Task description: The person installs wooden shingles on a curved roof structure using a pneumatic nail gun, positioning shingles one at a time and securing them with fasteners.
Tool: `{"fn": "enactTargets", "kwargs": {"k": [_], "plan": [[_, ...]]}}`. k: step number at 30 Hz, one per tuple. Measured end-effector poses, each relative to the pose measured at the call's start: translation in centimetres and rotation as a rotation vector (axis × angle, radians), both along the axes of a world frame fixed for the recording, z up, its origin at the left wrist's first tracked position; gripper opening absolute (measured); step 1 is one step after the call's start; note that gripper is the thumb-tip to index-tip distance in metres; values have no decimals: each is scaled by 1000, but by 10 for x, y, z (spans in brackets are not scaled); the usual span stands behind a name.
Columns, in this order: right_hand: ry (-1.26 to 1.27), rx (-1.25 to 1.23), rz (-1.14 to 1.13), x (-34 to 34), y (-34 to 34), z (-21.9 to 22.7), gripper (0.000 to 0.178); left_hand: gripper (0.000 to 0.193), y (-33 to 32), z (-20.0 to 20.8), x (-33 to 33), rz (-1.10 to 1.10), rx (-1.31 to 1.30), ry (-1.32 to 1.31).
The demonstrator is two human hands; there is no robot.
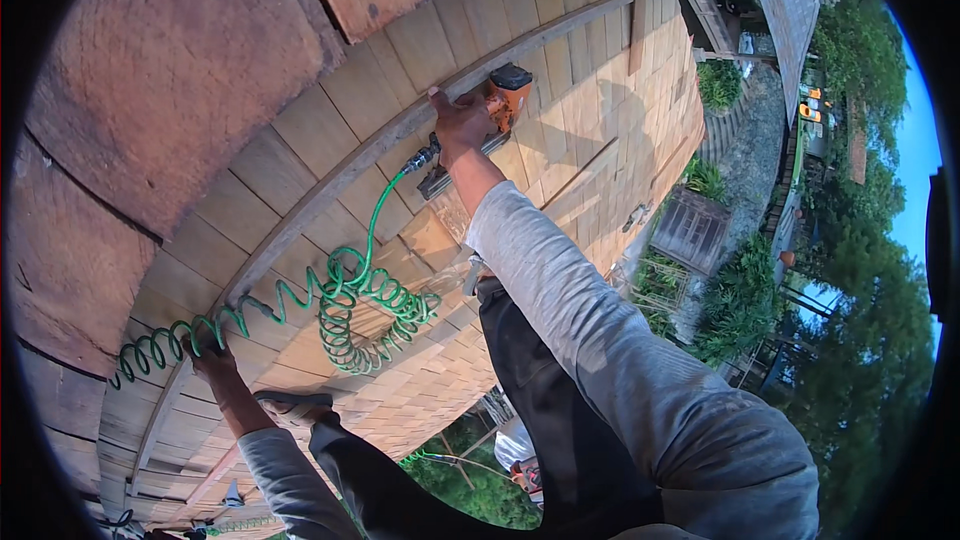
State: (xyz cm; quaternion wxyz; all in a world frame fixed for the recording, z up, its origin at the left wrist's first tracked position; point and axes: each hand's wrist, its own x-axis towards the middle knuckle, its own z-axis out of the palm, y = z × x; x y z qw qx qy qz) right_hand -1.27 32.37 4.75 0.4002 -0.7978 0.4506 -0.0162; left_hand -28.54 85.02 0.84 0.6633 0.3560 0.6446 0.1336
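Observation:
My right hand [465, 125] is closed round an orange and black air nailer [508, 98], which lies against the wooden shingles. Its thumb reaches onto a long, narrow wooden batten [345, 172] that curves across the shingle courses. From the nailer's fitting runs a green coiled air hose [375, 230], bunched in loops and stretching off to the left. Down at the left, my left hand [208, 355] is at the batten, with hose coils crossing over it. Its fingers are dark and partly hidden, so I cannot see whether they grip the batten, the hose or neither.
Overlapping shingles [580, 100] cover the sloping surface, with larger reddish boards [170, 70] close by at upper left. My sandalled foot [295, 407] rests on the shingles. A loose wooden strip [582, 180] lies farther right. Beyond the edge are plants [745, 315] and a stone path [750, 140].

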Motion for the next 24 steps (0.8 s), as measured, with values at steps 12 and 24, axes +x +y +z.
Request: {"fn": "enactTargets", "kwargs": {"k": [12,24], "plan": [[55,78,19,5,-4,21,53,51,-13,-5,-18,14,114,-83],[-132,461,219,21,-65,-19,61,40,-43,62,29,38,127,-48]]}}
